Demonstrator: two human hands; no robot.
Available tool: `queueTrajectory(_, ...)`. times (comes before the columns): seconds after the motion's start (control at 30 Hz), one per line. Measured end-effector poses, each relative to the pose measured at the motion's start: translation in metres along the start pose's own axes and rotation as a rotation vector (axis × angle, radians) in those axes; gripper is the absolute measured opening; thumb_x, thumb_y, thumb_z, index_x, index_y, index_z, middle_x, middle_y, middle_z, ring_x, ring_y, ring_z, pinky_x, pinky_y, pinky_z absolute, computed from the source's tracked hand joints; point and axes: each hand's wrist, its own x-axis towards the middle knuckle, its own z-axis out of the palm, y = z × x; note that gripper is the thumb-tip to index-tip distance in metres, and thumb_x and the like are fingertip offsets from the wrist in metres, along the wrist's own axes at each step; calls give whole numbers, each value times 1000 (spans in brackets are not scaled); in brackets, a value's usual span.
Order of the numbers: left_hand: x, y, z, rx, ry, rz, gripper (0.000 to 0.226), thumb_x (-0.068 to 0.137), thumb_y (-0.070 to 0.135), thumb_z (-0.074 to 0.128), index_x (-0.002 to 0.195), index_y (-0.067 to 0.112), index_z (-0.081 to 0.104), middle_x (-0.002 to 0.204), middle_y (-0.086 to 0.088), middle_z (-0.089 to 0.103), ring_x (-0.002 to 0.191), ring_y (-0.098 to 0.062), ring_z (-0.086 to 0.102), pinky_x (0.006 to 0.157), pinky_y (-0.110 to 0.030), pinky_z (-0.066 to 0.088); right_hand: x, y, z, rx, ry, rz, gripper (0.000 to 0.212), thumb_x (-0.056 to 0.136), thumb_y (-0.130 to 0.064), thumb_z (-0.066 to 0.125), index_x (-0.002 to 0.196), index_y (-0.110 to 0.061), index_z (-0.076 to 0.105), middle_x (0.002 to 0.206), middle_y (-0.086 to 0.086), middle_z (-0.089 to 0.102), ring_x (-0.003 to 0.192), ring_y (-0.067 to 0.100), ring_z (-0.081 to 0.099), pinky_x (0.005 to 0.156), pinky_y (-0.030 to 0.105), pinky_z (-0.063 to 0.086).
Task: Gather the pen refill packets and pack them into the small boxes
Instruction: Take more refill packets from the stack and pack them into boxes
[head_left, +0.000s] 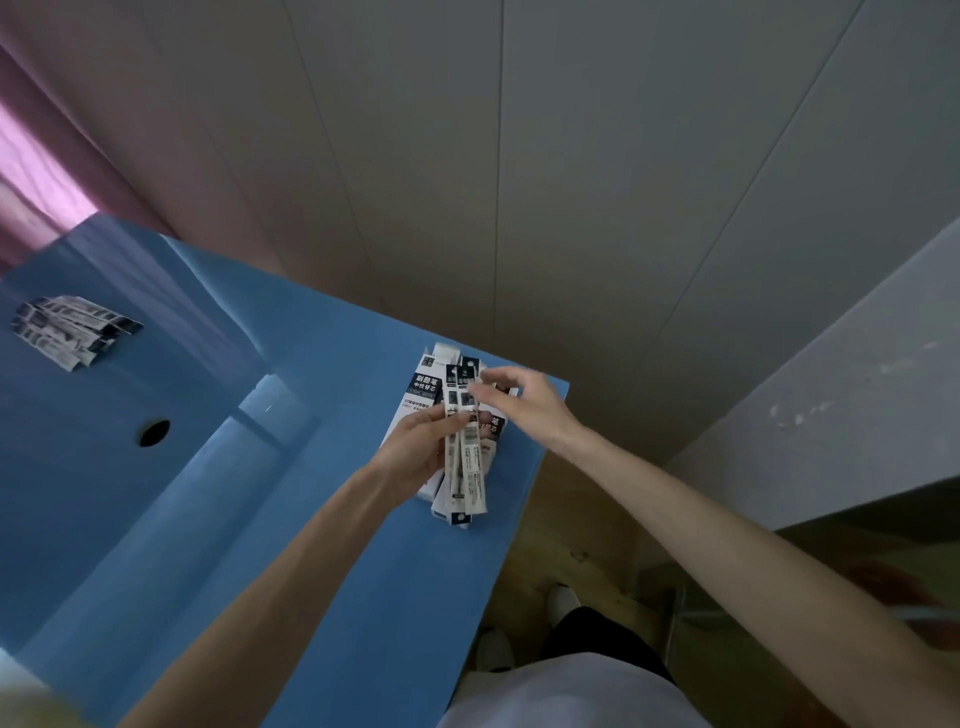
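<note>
Long, flat, glossy refill packets (466, 457) — black and white, printed, at least 2 showing — stand fanned in the left hand (415, 451), whose grip is curled round their middle above the smooth blue worktop (363, 571). The right hand (519, 397) pinches the top of 1 packet with fingertips; its blur hides the finer hold. Beneath them lie slim white cardboard boxes (422, 387) with dark labels, partly covered by both hands, count unclear. Well apart, far left, a second heap of packets (72, 327) lies near a round black hole (154, 433).
</note>
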Motion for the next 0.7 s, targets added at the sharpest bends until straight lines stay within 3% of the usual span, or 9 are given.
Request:
queueTrajectory(0.13,-4,-1,4,81,-7,-12,25,100,8,63,123,1,70,117,-20,74,104,-26,73,89,-37,60,11,2,2,167,-134,105,34,88,-38,79,108,-11,77,104,-2,79,102,12,73,94,31,56)
queueTrajectory(0.3,-5,-3,1,148,15,-26,25,96,13,69,119,3,73,119,-22,73,102,-29,71,101,-43,55,11,8,2,214,-101,89,24,89,-26,79,102,-5,79,101,2,80,99,15,75,92,32,58)
queueTrajectory(0.47,-5,-2,1,142,-12,-30,27,101,21,64,120,3,71,120,-21,72,102,-28,71,99,-41,54,6,9,0,266,-16,122,21,90,-22,78,100,-4,79,92,-1,80,83,5,74,75,20,53)
queueTrajectory(0.57,-1,-3,0,136,12,-30,30,104,21,58,125,0,68,124,-24,69,107,-31,68,103,-45,51,4,10,2,295,26,141,19,90,-21,78,101,-5,79,93,0,80,84,6,74,78,23,54)
queueTrajectory(0.63,-2,-2,3,125,31,-21,29,104,18,60,124,1,69,124,-22,70,105,-30,68,100,-42,53,3,10,2,320,45,153,15,90,-21,79,97,-7,79,92,0,80,84,7,74,82,26,55)
queueTrajectory(0.7,-1,-1,4,127,46,-12,26,103,18,61,121,2,71,122,-19,72,100,-26,71,93,-38,56,2,9,0,336,62,159,10,90,-19,78,92,-10,79,86,-2,79,77,2,72,74,20,52)
